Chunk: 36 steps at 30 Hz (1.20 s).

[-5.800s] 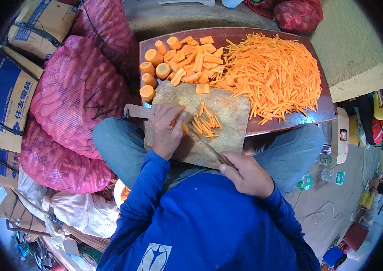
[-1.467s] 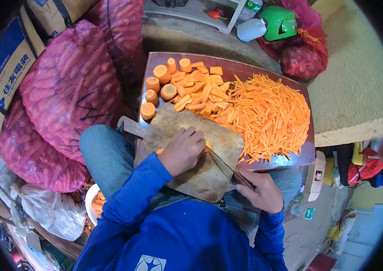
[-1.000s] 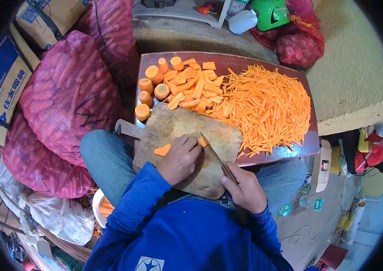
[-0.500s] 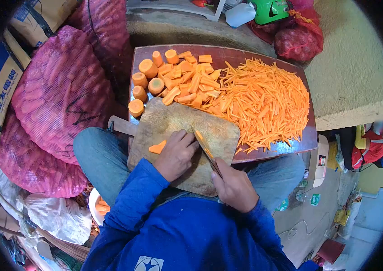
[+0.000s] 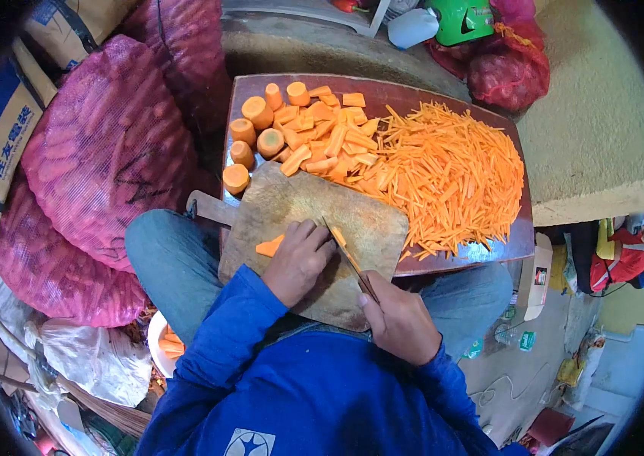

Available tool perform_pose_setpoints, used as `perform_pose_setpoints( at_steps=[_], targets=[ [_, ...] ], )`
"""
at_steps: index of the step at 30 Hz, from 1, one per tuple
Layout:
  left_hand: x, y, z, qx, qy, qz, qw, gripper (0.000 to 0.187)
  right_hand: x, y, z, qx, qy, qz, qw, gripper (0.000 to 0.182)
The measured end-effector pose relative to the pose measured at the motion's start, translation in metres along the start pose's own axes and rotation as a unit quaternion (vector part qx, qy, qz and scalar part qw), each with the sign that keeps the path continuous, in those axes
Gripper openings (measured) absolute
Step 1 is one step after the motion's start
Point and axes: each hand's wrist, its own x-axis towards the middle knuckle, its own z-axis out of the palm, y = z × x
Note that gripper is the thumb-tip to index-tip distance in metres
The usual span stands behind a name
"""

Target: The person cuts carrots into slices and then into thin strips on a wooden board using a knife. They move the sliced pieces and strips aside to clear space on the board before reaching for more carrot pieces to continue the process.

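Over a worn wooden cutting board [image 5: 367, 209], my left hand [image 5: 303, 258] is closed, its bent fingers pressing on a carrot slice [image 5: 270, 246] that pokes out on the left; the rest is hidden under the hand. My right hand [image 5: 405, 318] grips a knife [image 5: 352, 262] by its handle, the blade slanting up-left right beside my left fingertips. A bit of cut carrot [image 5: 339, 237] lies just right of the blade. Beyond the board, thick carrot slices [image 5: 325, 140] and a big heap of carrot strips [image 5: 455, 178] lie on a dark red table.
Several carrot chunks [image 5: 270, 143] stand on the table [image 5: 519, 228] at its left end. Pink mesh sacks of carrots [image 5: 113, 152] are piled on the left. A white bucket [image 5: 158, 342] with carrots sits by my left leg. A concrete ledge [image 5: 603, 137] rises at the right.
The knife's tip half sits about where it was, beside my left fingers. The whole view has shifted slightly; the carrot pieces look much the same.
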Motion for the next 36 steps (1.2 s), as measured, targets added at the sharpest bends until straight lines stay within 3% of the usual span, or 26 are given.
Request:
perform_pose_setpoints(
  at_steps=[12,15,21,24,27,36],
  targets=[
    [0.0,-0.004,-0.005,-0.022,-0.011,0.0,1.0,0.031,0.01,0.008,0.009,0.003,0.012,-0.009,1.0,0.028],
    [-0.002,-0.006,-0.005,-0.009,0.022,0.007,1.0,0.03,0.013,0.003,0.008,-0.011,0.028,-0.022,0.999,0.026],
    [-0.004,-0.004,-0.002,-0.006,0.025,-0.001,1.0,0.03,0.015,0.005,0.011,0.013,-0.014,0.005,1.0,0.026],
    [-0.004,-0.005,-0.004,0.007,0.028,-0.003,1.0,0.031,0.017,0.0,0.01,-0.013,0.014,-0.029,0.999,0.026],
    [-0.008,-0.004,-0.002,0.017,0.028,0.003,0.999,0.03,0.009,-0.001,0.01,0.027,-0.015,0.015,0.999,0.025],
    [-0.007,-0.003,-0.002,0.008,0.033,-0.002,0.999,0.038,0.018,0.011,0.02,0.021,0.023,-0.014,0.999,0.031]
  ],
)
